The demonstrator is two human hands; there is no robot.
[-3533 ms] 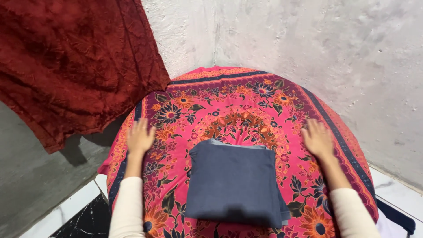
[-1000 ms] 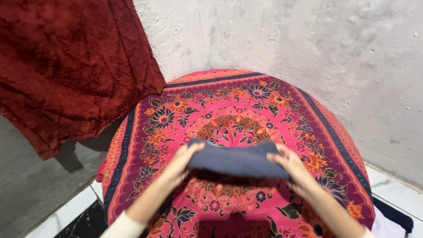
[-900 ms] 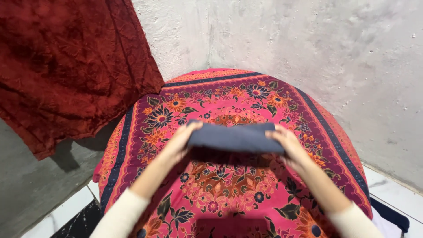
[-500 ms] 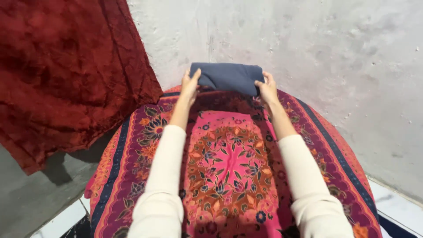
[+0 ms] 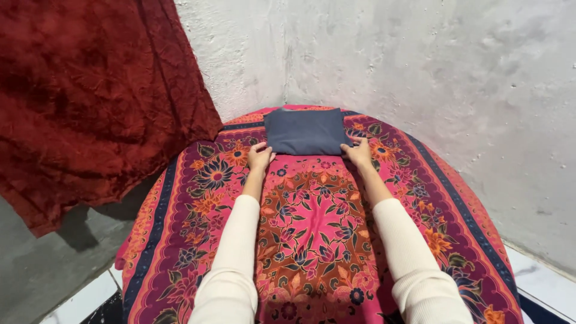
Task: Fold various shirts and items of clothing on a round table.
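Note:
A folded dark blue-grey cloth (image 5: 306, 131) lies flat at the far edge of a round table covered by a pink floral cloth (image 5: 312, 234), close to the corner of the wall. My left hand (image 5: 259, 156) rests at the folded cloth's near left corner, fingers loosely curled against its edge. My right hand (image 5: 358, 151) rests at its near right corner, fingertips touching the edge. Neither hand grips the cloth. Both arms wear cream sleeves and stretch across the table.
A crinkled dark red fabric (image 5: 90, 96) hangs at the left, over a grey wall. A rough whitish wall (image 5: 450, 78) stands behind and to the right of the table. White floor tiles (image 5: 540, 282) show at the lower right.
Both hands lifted the folded cloth from the near side, carried it away across the table, set it down at the far edge and let go; they now rest at its near corners.

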